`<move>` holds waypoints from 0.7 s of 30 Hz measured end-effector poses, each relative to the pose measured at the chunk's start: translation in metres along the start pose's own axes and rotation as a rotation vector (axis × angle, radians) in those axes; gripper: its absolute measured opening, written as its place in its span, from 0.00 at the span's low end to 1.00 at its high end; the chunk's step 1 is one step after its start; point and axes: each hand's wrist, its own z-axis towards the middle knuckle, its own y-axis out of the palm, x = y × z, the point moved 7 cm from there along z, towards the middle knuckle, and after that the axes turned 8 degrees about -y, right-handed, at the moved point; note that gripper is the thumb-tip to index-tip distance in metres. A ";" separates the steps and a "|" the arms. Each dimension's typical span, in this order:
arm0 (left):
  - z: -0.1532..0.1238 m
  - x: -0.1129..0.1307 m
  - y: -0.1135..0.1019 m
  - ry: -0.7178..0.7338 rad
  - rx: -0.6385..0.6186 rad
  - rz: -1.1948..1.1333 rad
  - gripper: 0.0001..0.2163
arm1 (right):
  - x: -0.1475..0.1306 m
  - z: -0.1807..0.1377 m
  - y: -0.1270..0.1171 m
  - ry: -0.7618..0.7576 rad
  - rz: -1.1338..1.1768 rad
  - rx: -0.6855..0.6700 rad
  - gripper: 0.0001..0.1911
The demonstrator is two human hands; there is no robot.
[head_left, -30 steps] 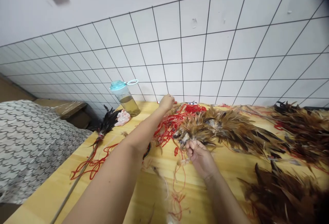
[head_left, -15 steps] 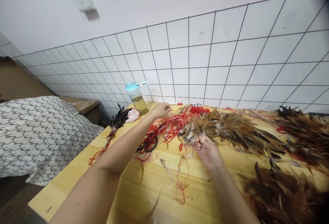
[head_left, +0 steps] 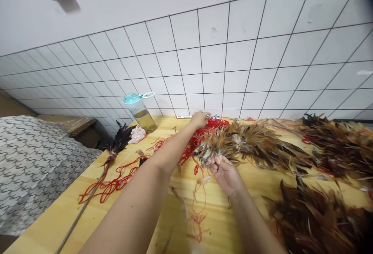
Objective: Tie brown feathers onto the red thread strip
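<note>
My left hand [head_left: 200, 119] reaches to the back of the wooden table [head_left: 113, 215], its fingers stretched out at the top of a tangled pile of red string [head_left: 214, 123]. Nothing shows in its grasp. Lower and to the right, my right hand [head_left: 225, 172] has its fingers pinched at the pale, fluffy quill end of a bundle of brown feathers [head_left: 256, 141]. That bundle lies lengthwise on the table, its darker tips pointing right. Loose red string hangs in a loop below my right hand.
A clear bottle with a blue lid [head_left: 142, 116] stands at the back left, beside a crumpled pinkish bag [head_left: 136, 134]. Black feathers [head_left: 119, 139] lie by a thin stick [head_left: 80, 215]. More dark brown feathers [head_left: 317, 219] are heaped on the right. A patterned cloth [head_left: 37, 172] is at left.
My left hand has moved right onto the back of the red string pile, and its fingers have straightened. My right hand stays on the feather bundle. The view has shifted right.
</note>
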 end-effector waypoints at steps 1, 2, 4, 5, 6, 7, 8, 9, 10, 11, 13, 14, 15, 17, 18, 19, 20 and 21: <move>0.002 0.005 0.006 0.017 -0.007 -0.011 0.18 | 0.000 0.000 0.000 0.001 0.002 -0.001 0.14; 0.003 0.009 0.010 0.027 -0.012 -0.022 0.15 | 0.000 0.000 0.001 0.000 0.002 -0.003 0.14; 0.007 0.011 0.009 0.022 -0.001 -0.049 0.08 | 0.000 0.000 0.002 -0.005 0.000 -0.008 0.13; 0.009 0.011 0.004 0.006 0.019 -0.065 0.06 | 0.000 0.000 0.003 -0.008 -0.003 -0.011 0.13; 0.012 0.008 -0.005 -0.016 0.050 -0.083 0.06 | 0.000 0.000 0.003 -0.010 -0.005 -0.015 0.14; 0.014 0.005 -0.017 -0.042 0.089 -0.103 0.06 | 0.000 0.000 0.004 -0.008 -0.008 -0.019 0.14; 0.015 0.000 -0.032 -0.068 0.134 -0.125 0.06 | 0.001 0.000 0.004 -0.005 -0.011 -0.023 0.14; 0.016 -0.004 -0.048 -0.094 0.179 -0.144 0.07 | 0.001 0.000 0.005 -0.001 -0.015 -0.027 0.15; 0.016 -0.009 -0.066 -0.109 0.220 -0.163 0.07 | 0.001 0.000 0.005 0.001 -0.019 -0.028 0.15; 0.014 -0.014 -0.084 -0.121 0.258 -0.180 0.07 | 0.002 0.001 0.005 0.001 -0.024 -0.027 0.16; 0.007 -0.024 -0.120 -0.137 0.326 -0.200 0.08 | 0.002 0.001 0.004 -0.001 -0.036 -0.022 0.16; 0.002 -0.029 -0.137 -0.142 0.365 -0.208 0.07 | 0.002 0.001 0.003 -0.002 -0.042 -0.019 0.16; -0.004 -0.035 -0.155 -0.141 0.431 -0.229 0.06 | 0.002 0.001 0.003 -0.001 -0.046 -0.016 0.16; -0.017 -0.047 -0.186 -0.148 0.532 -0.271 0.05 | 0.002 0.001 0.003 -0.001 -0.056 -0.016 0.16; -0.022 -0.054 -0.200 -0.165 0.576 -0.297 0.04 | 0.002 0.001 0.003 -0.005 -0.061 -0.019 0.16; -0.027 -0.061 -0.213 -0.181 0.616 -0.323 0.04 | 0.001 0.001 0.003 -0.010 -0.067 -0.021 0.16; -0.033 -0.067 -0.226 -0.201 0.658 -0.350 0.04 | 0.001 0.001 0.004 -0.016 -0.073 -0.026 0.16; -0.037 -0.073 -0.239 -0.219 0.693 -0.367 0.04 | 0.000 0.000 0.005 -0.019 -0.077 -0.032 0.16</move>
